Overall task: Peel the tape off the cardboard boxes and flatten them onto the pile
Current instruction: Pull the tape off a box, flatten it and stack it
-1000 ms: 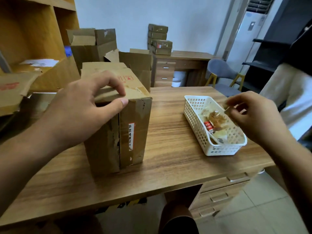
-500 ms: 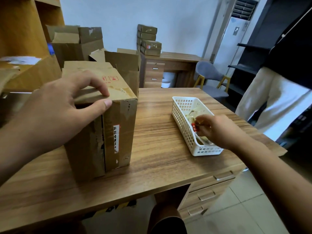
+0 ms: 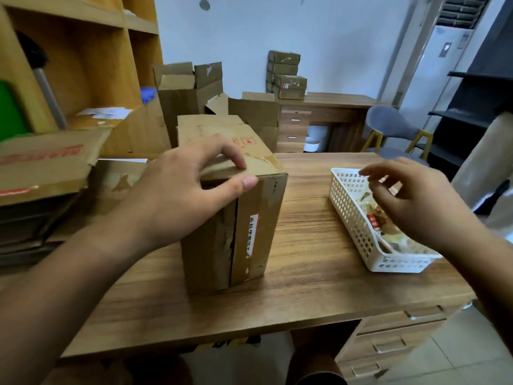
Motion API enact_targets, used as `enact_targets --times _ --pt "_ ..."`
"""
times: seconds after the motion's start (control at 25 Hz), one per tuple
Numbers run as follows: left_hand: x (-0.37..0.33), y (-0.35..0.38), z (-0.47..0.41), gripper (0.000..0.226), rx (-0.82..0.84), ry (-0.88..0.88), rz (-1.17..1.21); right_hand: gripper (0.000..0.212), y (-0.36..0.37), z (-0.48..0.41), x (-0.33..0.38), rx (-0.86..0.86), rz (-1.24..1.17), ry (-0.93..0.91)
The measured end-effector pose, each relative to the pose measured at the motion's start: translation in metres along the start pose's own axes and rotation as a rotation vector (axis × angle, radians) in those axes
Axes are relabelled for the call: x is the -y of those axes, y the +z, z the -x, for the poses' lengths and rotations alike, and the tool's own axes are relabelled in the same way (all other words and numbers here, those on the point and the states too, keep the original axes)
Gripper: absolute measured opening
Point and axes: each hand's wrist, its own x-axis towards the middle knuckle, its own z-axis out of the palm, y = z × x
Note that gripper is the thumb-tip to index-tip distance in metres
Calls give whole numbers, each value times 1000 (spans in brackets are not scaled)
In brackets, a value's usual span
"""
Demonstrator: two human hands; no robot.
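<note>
A brown cardboard box [image 3: 255, 226] stands upright on the wooden desk [image 3: 313, 276], its front seam showing torn tape and a white label. My left hand [image 3: 183, 190] grips its near top edge, fingers over the top and thumb on the front face. My right hand [image 3: 413, 201] hovers above a white plastic basket [image 3: 358, 226] with loosely spread fingers and holds nothing. The basket holds crumpled tape scraps. A pile of flattened cardboard [image 3: 41, 165] lies at the left.
More opened boxes [image 3: 191, 90] stand behind the held box. Wooden shelving [image 3: 77, 56] fills the left. A second desk with small stacked boxes [image 3: 286, 76] and a grey chair [image 3: 391, 126] are at the back. A person in light trousers [image 3: 488, 162] stands at the right.
My right hand went down into the basket with a piece of tape, then rose out of it with nothing in it. My left hand kept its grip on the box.
</note>
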Motion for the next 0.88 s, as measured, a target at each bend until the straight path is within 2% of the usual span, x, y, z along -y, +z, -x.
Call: enact_targets --times 0.08,0.16,0.24,0.36,0.52,0.68,0.76,0.84,0.88 --pt "5 -4 0 47 15 -2 27 32 3 4 36 -12 -205 -166" --pt "9 -6 1 55 20 12 36 43 10 7 70 59 -290 -321" --pt "11 -8 3 59 18 46 45 52 20 6 95 130 -262 -438" --pt "17 -10 6 63 -8 66 43 48 33 2 109 122 -154 -527" --pt "22 -11 11 73 -26 22 5 36 37 -1 110 100 -217 -505" --pt "25 -11 13 83 -46 -23 24 15 25 -1 107 253 -431 -425" --pt "30 -11 13 81 -55 -31 38 23 17 2 103 324 -558 -344" --pt "35 -9 13 75 -54 -51 71 33 16 7 100 285 -610 -255" --pt "37 -8 13 74 -54 -53 83 30 19 9 99 243 -617 -223"
